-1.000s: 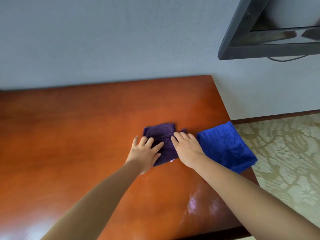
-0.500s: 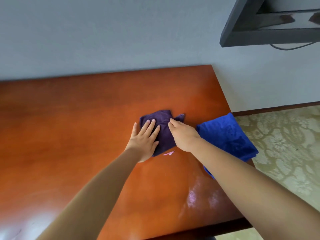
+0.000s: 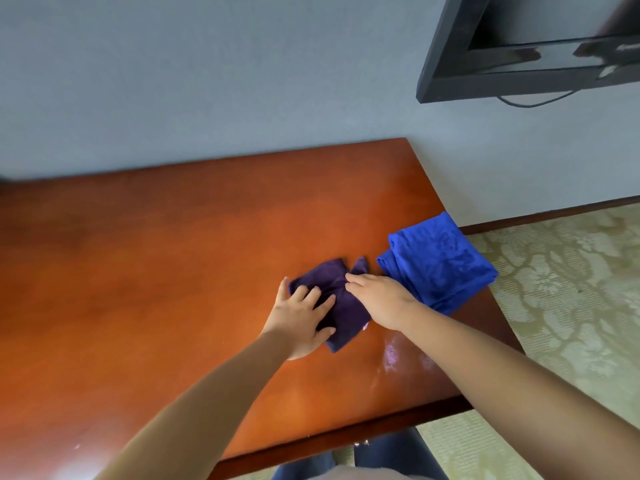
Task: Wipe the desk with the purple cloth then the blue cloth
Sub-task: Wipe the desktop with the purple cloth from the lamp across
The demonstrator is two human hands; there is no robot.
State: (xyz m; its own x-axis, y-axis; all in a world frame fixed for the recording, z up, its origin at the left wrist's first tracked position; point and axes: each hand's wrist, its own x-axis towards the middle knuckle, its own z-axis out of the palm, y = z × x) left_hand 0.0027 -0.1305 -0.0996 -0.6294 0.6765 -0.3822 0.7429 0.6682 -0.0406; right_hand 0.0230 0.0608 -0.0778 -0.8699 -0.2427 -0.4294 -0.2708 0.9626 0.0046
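I am pressing the purple cloth (image 3: 341,299) flat under my left hand (image 3: 300,318) and right hand (image 3: 379,299), fingers straight; next, sweeping it across the worktop (image 3: 173,271).

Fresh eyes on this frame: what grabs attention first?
Two bare hands, left hand and right hand, press flat on a purple cloth mid-desk. Right beside it, a bright blue cloth lies folded at the right edge of the glossy wooden desk.
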